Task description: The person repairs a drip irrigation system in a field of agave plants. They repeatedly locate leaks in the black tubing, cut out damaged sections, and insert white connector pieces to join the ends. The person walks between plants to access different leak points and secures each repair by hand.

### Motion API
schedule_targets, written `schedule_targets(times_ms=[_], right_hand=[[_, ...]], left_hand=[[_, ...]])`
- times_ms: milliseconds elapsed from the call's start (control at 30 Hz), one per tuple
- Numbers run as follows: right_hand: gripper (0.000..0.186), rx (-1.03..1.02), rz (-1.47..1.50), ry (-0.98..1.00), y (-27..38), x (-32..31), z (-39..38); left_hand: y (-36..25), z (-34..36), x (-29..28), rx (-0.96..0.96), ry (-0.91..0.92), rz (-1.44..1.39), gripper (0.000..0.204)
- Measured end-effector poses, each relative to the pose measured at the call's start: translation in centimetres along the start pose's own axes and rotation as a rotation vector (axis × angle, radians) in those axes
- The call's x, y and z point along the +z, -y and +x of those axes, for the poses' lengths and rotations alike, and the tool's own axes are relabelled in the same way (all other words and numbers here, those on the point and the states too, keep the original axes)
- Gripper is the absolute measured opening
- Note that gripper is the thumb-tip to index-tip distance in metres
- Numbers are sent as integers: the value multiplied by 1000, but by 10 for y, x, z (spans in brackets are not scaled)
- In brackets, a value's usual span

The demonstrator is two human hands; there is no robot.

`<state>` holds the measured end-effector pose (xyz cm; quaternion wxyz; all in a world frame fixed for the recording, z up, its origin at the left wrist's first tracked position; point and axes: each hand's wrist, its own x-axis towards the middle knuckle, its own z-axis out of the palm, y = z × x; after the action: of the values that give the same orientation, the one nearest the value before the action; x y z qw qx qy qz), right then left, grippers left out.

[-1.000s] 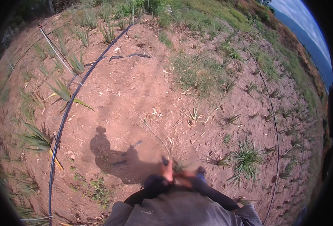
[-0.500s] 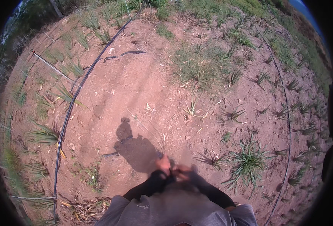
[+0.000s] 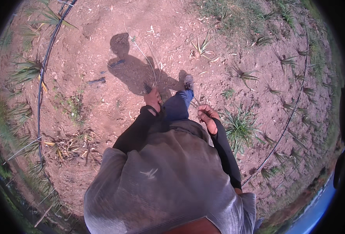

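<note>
My left hand (image 3: 153, 99) is closed, low in front of my body. A small dark tuft of thin strips (image 3: 147, 88) sticks out past its fingers; its exact kind is too small to tell. My right hand (image 3: 208, 117) is apart from it, to the right, with thumb and fingertips pressed together. Whatever may be in that pinch is too fine to make out, though a faint thin strand shows near the fingertips. Black sleeves cover both forearms.
A black irrigation hose (image 3: 44, 72) runs along the left, another hose (image 3: 287, 130) along the right. Spiky aloe-like plants (image 3: 245, 75) stand in reddish soil. A grassy clump (image 3: 238, 130) grows beside my right arm. Dark scraps (image 3: 96, 80) and a dry stem (image 3: 145, 56) lie ahead; my shoe (image 3: 188, 82) is forward.
My hands, close together and blurred before, are now apart, the right one farther right. The view has tipped down toward my body, and one leg and shoe have come into sight.
</note>
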<state>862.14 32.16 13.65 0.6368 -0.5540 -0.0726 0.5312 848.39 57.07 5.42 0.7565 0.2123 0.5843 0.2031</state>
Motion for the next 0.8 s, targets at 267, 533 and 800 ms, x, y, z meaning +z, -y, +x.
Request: schedule_targets(times_ms=[267,533,800], right_hand=[[36,-89,167,164,120,-15,138],[28,106,-187,184,224,-29,259],[21,16,-951,528,251,-55,411]], left_hand=[[-26,86,85,-192,-5,-56,18],[-149,99,223,57,383,302,27],[-206,142,278,475,366,946,45]])
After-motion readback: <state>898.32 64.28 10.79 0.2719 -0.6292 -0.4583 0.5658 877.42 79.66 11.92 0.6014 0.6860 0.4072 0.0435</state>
